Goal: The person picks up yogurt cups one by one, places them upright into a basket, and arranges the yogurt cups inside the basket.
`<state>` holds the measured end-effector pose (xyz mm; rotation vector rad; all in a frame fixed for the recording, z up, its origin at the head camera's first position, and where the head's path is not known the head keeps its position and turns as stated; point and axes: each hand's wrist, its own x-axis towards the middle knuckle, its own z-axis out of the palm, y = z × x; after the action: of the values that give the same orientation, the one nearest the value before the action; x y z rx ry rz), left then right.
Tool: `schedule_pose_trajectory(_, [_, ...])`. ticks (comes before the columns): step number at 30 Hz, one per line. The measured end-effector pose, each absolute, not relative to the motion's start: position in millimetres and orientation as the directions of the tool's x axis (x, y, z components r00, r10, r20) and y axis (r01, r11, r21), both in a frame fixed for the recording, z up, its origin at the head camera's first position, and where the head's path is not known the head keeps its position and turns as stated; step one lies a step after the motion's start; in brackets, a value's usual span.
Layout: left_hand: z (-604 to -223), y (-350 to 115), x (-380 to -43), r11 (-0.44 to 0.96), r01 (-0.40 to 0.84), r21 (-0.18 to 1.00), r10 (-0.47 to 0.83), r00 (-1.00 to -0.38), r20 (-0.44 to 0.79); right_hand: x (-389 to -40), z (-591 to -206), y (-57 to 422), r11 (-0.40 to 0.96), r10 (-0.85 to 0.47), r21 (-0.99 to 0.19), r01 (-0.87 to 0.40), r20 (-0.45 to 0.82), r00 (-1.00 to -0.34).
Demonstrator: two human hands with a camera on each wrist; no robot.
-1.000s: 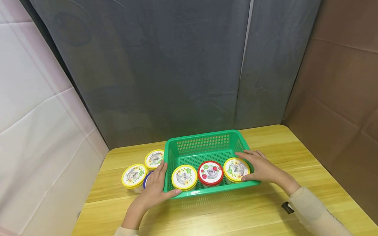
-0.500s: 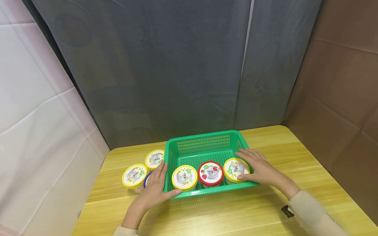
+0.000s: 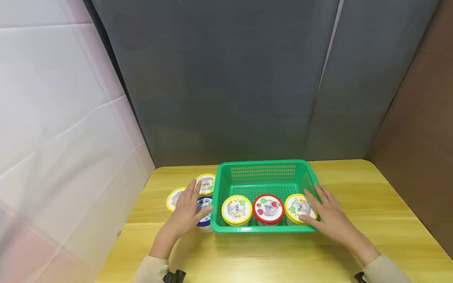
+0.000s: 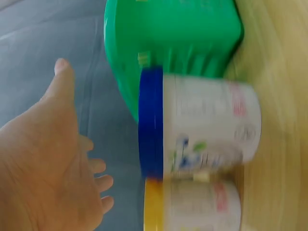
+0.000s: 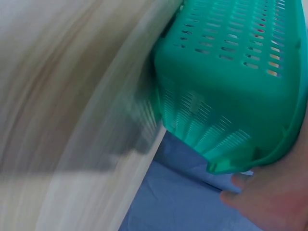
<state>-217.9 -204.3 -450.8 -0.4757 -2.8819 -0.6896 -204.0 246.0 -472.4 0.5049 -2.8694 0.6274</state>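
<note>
A green plastic basket stands on the table with a row of tubs along its near side: a yellow-lidded tub, a red-lidded tub and another yellow-lidded tub. My left hand hovers, fingers straight, over the tubs left of the basket. Beneath it are a blue-lidded tub and two yellow-lidded ones, partly covered in the head view. In the left wrist view its palm faces them with nothing held. At the basket's right rim, my right hand lies with spread fingers, thumb over the nearest tub's lid.
The wooden table extends in front of and to the right of the basket. A dark grey curtain closes the back, a white cloth the left and a brown cloth the right.
My left hand has come off the basket's left rim and moved left over the loose tubs. My right hand's fingers have spread at the right rim. The head view has shifted.
</note>
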Motion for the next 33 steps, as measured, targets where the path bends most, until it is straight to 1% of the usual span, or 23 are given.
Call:
schedule_pose_trajectory(7, [-448, -228, -233, 0.882, 0.252, 0.398, 0.201, -0.965, 0.166, -192, -471, 258, 0.857, -0.239, -0.415, -0.306, 0.206, -0.949])
schedule_pose_trajectory(15, [-445, -255, -238, 0.910, 0.199, 0.363, 0.174, -0.979, 0.101, -188, -472, 263, 0.849, -0.243, -0.422, -0.318, 0.223, -0.944])
schedule_pose_trajectory(18, [-445, -262, -239, 0.926, 0.196, 0.323, 0.176, -0.980, 0.091, -188, -473, 262, 0.844, -0.247, -0.425, -0.326, 0.231, -0.941])
schedule_pose_trajectory(26, [-447, -271, -238, 0.929, 0.176, 0.326, 0.162, -0.984, 0.070, -192, -472, 257, 0.832, -0.254, -0.449, -0.324, 0.211, -0.944])
schedule_pose_trajectory(33, [-444, -280, -232, 0.945, 0.156, 0.286, 0.146, -0.988, 0.055, -198, -474, 248, 0.823, -0.276, -0.449, -0.349, 0.221, -0.935])
